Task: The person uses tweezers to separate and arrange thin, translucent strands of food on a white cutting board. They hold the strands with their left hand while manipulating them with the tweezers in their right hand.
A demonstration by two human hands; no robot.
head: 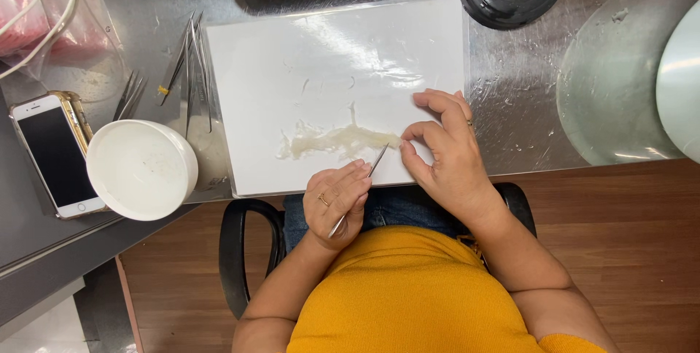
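Pinching thin metal tweezers (357,192) in the left hand (337,203) and pressing the right hand (445,152) fingertips on the pale, wet, stringy strip (332,141) lying between both hands on the white board (335,90), which looks soft, light, slippery and easily torn

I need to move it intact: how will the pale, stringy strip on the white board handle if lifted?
Probably floppy: the pale stringy strip lies flat, edges frayed. Likely fragile: loose wisps dot the white rectangular board. Possibly slippery, since it looks wet and the right hand pinches one end.
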